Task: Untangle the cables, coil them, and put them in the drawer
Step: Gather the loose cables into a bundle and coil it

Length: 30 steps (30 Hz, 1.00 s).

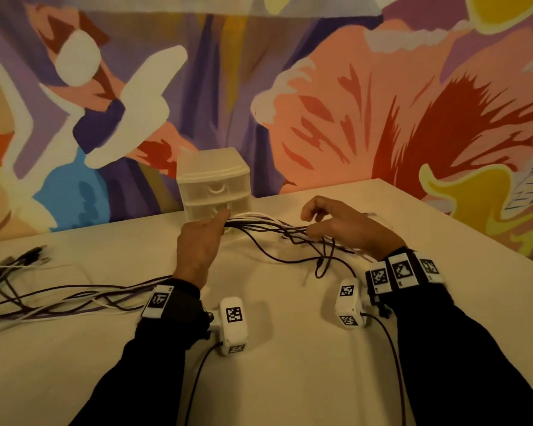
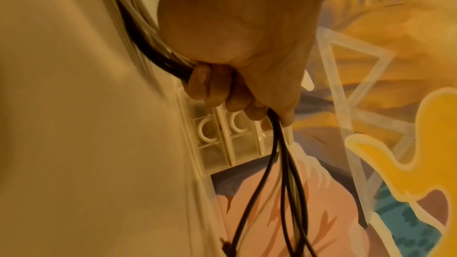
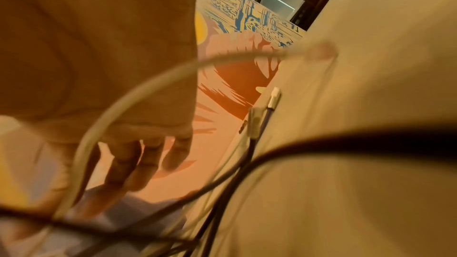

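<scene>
my left hand [image 2: 237, 50] is clenched round a thick bundle of black and white cables [image 1: 259, 224], gripping them just in front of the small translucent plastic drawer unit [image 1: 214, 182] at the back of the white counter [image 1: 290, 364]. from that fist the strands run two ways: a long tail trails off to my left across the counter, and a shorter stretch spans to my right hand [image 1: 342, 226], which hovers over the strands with fingers loosely curled and, as far as i can see, gripping nothing (the wrist view there is blurred, so whether a fingertip touches a strand i cannot tell). a silver-tipped plug end [image 3: 274, 98] lies on the counter by that hand.

i judge this to be the untangling step: the strands cross one another between my hands, nothing is coiled, and both drawers look closed. next i would need the right hand to pick out one strand or plug and draw it clear while the left holds firm.
</scene>
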Tool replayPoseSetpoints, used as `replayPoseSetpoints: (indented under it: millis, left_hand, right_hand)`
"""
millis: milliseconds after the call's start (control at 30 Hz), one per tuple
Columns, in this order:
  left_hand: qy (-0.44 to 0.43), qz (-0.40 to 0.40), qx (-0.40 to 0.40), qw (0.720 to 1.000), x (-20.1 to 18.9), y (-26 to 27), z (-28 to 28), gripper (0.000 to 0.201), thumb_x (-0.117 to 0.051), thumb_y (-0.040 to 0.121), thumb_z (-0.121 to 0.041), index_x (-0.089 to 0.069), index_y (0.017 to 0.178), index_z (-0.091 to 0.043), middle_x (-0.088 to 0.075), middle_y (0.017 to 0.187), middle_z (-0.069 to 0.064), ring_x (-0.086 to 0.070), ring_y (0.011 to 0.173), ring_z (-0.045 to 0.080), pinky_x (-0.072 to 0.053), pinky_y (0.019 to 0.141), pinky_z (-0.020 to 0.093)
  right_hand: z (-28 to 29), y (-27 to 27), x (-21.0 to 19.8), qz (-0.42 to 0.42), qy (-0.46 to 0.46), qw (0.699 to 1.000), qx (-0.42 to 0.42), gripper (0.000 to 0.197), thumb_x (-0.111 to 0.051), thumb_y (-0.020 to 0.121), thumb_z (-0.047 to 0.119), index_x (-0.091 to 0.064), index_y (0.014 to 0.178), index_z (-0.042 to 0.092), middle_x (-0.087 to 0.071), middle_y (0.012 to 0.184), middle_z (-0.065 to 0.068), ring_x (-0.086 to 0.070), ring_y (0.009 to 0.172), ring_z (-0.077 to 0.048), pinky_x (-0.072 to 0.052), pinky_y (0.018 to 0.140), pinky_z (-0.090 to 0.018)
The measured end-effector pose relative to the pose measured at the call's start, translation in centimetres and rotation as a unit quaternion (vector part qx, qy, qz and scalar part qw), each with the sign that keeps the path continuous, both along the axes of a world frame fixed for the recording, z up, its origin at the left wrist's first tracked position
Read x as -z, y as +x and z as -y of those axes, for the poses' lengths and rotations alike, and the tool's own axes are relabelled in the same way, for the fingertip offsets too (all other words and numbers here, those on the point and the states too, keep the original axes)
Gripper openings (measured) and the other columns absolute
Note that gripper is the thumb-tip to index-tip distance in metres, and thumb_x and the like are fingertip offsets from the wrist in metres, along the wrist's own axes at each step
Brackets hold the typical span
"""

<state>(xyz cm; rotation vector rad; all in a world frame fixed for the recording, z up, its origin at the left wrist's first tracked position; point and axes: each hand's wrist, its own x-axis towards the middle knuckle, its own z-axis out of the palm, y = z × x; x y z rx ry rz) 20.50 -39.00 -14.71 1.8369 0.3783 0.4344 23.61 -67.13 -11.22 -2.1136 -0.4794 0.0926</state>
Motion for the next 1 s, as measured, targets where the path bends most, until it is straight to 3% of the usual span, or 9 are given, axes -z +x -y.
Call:
replayPoseSetpoints:
  millis: [67,167,300,433,567,733,800,900,1000]
  left_hand:
    - [-0.017,0.001,-0.018,1.0,0.1,0.0,-0.4,0.056,-0.067,0.084,-0.074,-0.08,0.086,-0.019,-0.076,0.091,0.004,-0.068,0.095,0.029,-0.053,0.09,0.045]
    - [-0.045,0.012,-0.038,0.998,0.0,-0.2,-0.5,0.053,-0.072,0.088,-0.066,-0.079,0.083,-0.014,-0.076,0.093,0.008,-0.067,0.096,0.031,-0.049,0.087,0.043]
    - [-0.074,0.015,-0.052,0.996,-0.3,-0.6,-0.1,0.048,-0.074,0.087,-0.063,-0.077,0.082,-0.015,-0.075,0.091,0.005,-0.067,0.096,0.031,-0.05,0.09,0.046]
    - [-0.08,0.016,-0.047,0.996,-0.3,-0.7,0.0,0.045,-0.074,0.088,-0.063,-0.075,0.081,-0.019,-0.075,0.092,0.003,-0.067,0.098,0.032,-0.052,0.095,0.05]
    - [-0.078,0.02,-0.055,0.995,-0.2,-0.7,0.0,0.043,-0.073,0.089,-0.06,-0.078,0.088,-0.017,-0.076,0.094,0.004,-0.068,0.099,0.029,-0.049,0.089,0.043]
    - [-0.087,0.021,-0.066,0.994,-0.5,-1.1,0.2,0.04,-0.073,0.092,-0.053,-0.075,0.083,-0.015,-0.074,0.088,0.004,-0.067,0.096,0.03,-0.048,0.088,0.042]
    - [-0.085,0.018,-0.067,0.994,-0.6,-1.1,0.3,0.039,-0.073,0.092,-0.053,-0.074,0.08,-0.016,-0.073,0.087,0.003,-0.066,0.095,0.03,-0.049,0.09,0.044]
    - [-0.089,0.022,-0.069,0.993,-0.7,-1.1,0.3,0.039,-0.072,0.094,-0.052,-0.074,0.08,-0.015,-0.073,0.086,0.003,-0.065,0.092,0.028,-0.049,0.089,0.044]
    - [-0.1,0.03,-0.074,0.992,-0.5,-1.1,0.2,0.04,-0.072,0.093,-0.05,-0.076,0.084,-0.011,-0.075,0.089,0.008,-0.062,0.084,0.023,-0.047,0.075,0.038]
  right_hand:
    - [0.3,0.4,0.1,0.03,-0.01,0.997,0.064,0.006,-0.076,0.081,0.018,-0.076,0.084,0.024,-0.075,0.084,0.005,-0.063,0.078,-0.013,-0.047,0.079,-0.033]
    - [0.8,0.8,0.3,0.039,0.022,0.992,0.12,0.011,-0.082,0.086,0.017,-0.084,0.084,0.028,-0.079,0.09,0.01,-0.064,0.082,-0.006,-0.043,0.078,-0.025]
    - [0.9,0.1,-0.2,0.012,0.08,0.995,0.053,0.019,-0.083,0.086,0.019,-0.087,0.096,0.034,-0.074,0.111,0.011,-0.064,0.104,-0.01,-0.046,0.092,-0.027]
    - [1.2,0.0,-0.7,-0.008,0.17,0.985,0.006,0.037,-0.059,0.083,-0.005,-0.087,0.094,0.017,-0.075,0.092,0.001,-0.051,0.083,-0.02,-0.037,0.074,-0.03]
    - [0.9,0.4,-0.8,-0.11,0.313,0.943,0.004,0.03,-0.057,0.087,-0.002,-0.08,0.106,0.0,-0.044,0.067,-0.005,-0.036,0.058,-0.018,-0.028,0.053,-0.027]
    - [2.3,0.2,-1.5,-0.153,0.498,0.853,-0.024,0.03,-0.059,0.1,0.012,-0.065,0.13,0.008,-0.056,0.08,0.001,-0.039,0.051,-0.007,-0.021,0.037,-0.019]
    - [2.4,0.7,-1.3,-0.112,0.496,0.861,-0.007,0.022,-0.057,0.104,0.014,-0.06,0.125,0.01,-0.061,0.087,0.0,-0.041,0.056,-0.009,-0.021,0.046,-0.023]
    - [1.4,1.6,-0.5,-0.015,0.362,0.928,0.083,0.011,-0.054,0.108,0.016,-0.064,0.115,0.016,-0.071,0.091,0.0,-0.046,0.066,-0.008,-0.028,0.062,-0.026]
    - [1.4,2.4,0.2,0.024,0.266,0.955,0.133,0.017,-0.053,0.104,0.016,-0.069,0.107,0.015,-0.078,0.087,0.001,-0.064,0.089,-0.003,-0.043,0.091,-0.036]
